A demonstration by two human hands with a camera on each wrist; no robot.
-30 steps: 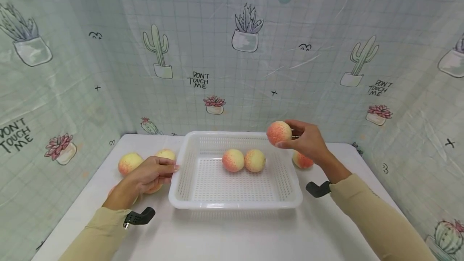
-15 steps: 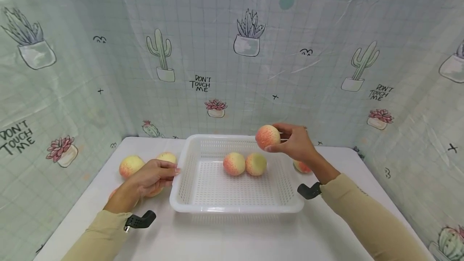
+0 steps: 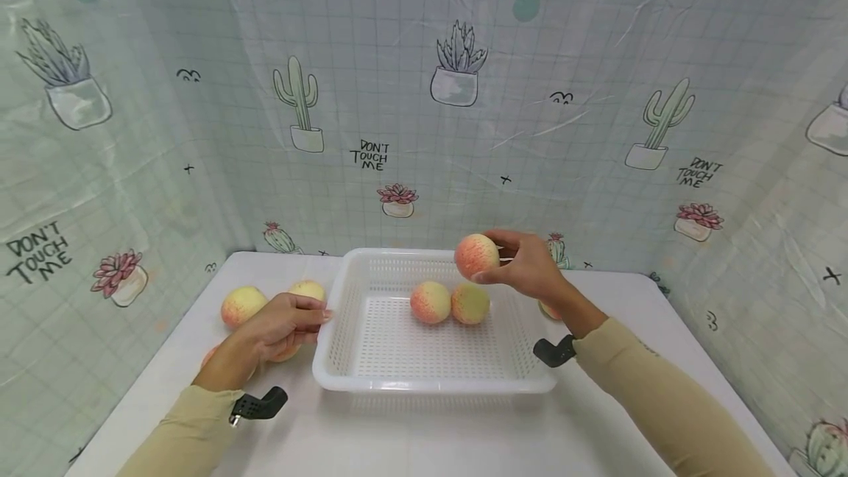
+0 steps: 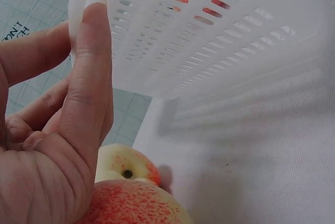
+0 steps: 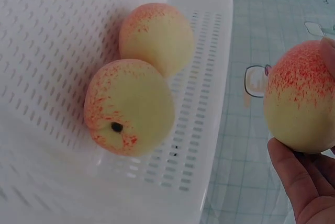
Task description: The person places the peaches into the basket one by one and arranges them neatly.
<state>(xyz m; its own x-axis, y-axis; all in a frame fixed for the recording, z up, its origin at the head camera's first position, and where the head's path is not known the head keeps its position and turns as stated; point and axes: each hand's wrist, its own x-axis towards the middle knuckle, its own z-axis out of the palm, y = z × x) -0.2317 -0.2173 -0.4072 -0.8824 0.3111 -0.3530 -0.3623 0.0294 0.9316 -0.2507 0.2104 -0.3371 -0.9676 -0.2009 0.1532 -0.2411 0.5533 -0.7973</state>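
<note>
A white perforated plastic basket [image 3: 433,386] stands on the table. My left hand [image 3: 281,322] pinches its left rim between thumb and fingers, as the left wrist view shows close up. Over the back right part of the basket, my right hand [image 3: 530,263] grips a red-and-yellow peach [image 3: 475,258] by its side, above the basket's floor. Two more peaches lie side by side inside: one blushed red [image 3: 430,302], the other mostly yellow [image 3: 470,305]. In the right wrist view the held peach [image 5: 301,98] appears beyond the basket's rim.
Several peaches lie left of the basket, among them one at the back left [image 3: 243,305] and one by the rim [image 3: 308,289], partly hidden by my left hand. Another peach [image 3: 550,310] shows behind my right wrist. A cactus-print curtain [image 3: 411,124] surrounds the white table [image 3: 424,440].
My right hand has carried its peach leftward from the basket's back right rim to over the basket. My left hand keeps its place on the rim. The head view has shifted slightly.
</note>
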